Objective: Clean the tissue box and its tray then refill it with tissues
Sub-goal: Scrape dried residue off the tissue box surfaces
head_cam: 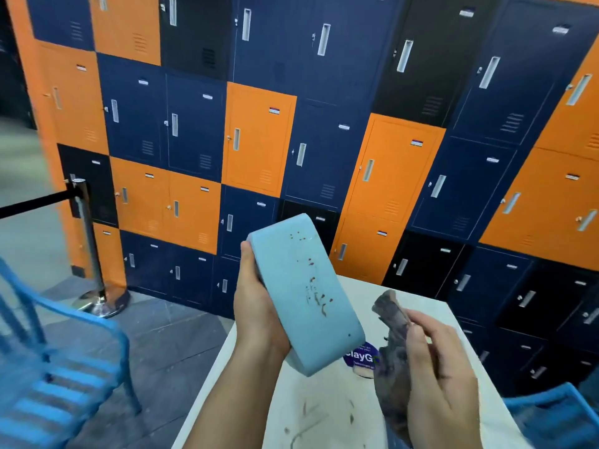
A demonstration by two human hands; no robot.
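A light blue tissue box (301, 293) is held tilted above the white table (327, 413), its broad face toward me and spotted with brown stains. My left hand (259, 315) grips it from the left side and underneath. To the right, my right hand (437, 367) holds a dark grey, crumpled cloth (393, 332), a short way from the box and not touching it. No tray and no tissues are in sight.
Brown smears mark the table near its front. A round purple sticker (361, 356) lies under the box. Blue chairs stand at the left (55, 361) and lower right (564, 413). A chrome barrier post (90, 254) and a wall of orange and navy lockers (324, 124) lie beyond.
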